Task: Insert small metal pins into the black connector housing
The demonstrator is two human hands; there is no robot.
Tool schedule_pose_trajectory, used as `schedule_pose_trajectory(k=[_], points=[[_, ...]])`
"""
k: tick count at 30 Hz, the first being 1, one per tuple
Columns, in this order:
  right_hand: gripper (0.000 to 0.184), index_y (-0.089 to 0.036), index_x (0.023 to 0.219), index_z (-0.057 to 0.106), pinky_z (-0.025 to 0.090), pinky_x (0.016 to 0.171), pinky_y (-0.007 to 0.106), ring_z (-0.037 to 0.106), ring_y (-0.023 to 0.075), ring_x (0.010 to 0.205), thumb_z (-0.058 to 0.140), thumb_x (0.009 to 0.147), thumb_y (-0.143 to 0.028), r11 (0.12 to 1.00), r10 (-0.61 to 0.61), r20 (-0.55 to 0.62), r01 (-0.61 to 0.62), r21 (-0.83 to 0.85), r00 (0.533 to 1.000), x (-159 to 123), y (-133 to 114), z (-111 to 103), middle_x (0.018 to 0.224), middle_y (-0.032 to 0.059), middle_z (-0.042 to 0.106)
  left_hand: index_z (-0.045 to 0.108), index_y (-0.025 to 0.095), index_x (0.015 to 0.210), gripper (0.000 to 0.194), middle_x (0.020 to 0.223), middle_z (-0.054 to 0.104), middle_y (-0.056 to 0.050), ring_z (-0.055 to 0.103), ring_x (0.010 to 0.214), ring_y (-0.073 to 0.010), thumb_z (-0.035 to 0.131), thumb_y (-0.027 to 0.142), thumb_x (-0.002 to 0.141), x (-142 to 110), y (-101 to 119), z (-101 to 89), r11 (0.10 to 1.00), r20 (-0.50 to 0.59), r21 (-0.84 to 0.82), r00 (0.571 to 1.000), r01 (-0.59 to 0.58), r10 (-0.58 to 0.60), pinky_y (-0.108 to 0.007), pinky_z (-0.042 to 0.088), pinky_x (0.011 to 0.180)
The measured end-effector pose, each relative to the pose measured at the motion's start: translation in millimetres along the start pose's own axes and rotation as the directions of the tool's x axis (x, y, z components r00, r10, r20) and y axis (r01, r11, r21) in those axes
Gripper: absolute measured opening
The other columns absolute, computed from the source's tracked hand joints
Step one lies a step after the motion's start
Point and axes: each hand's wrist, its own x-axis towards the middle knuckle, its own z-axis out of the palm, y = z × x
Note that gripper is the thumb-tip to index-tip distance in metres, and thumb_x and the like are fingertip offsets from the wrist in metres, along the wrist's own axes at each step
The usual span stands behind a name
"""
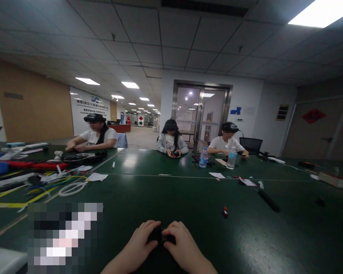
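Observation:
Low in the middle of the view, my left hand [141, 241] and my right hand [183, 241] come together over the dark green table [125, 201]. Both sets of fingers close around a small black object [161, 238], one hand at each side. Most of it is covered by my fingers, so its exact kind is unclear. A small red and black piece [225, 212] lies on the tabletop, apart from my right hand.
A black-handled tool [268, 200] lies to the right. Two water bottles [203, 158] stand farther back. Loose wires and a white coiled cable [72, 189] spread across the left. Several people sit at the far side; one person [171, 142] faces me.

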Motion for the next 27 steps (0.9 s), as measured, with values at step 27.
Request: schedule_pose_trajectory(k=[27], points=[[0.026,-0.024,0.089,0.060,0.035,0.081,0.027,0.050,0.0165,0.093,0.050,0.069,-0.012,0.998,-0.021,0.004,0.021,0.063,1.000,-1,-2,-1,0.096,0.0006,0.056,0.050,0.022,0.114,0.048,0.118,0.052,-0.003,0.044,0.111,-0.0194,0.049,0.013,0.067,1,10,-4.6,1.000,0.034,-0.008,0.999,0.004,-0.004,-0.028,0.031,0.095]])
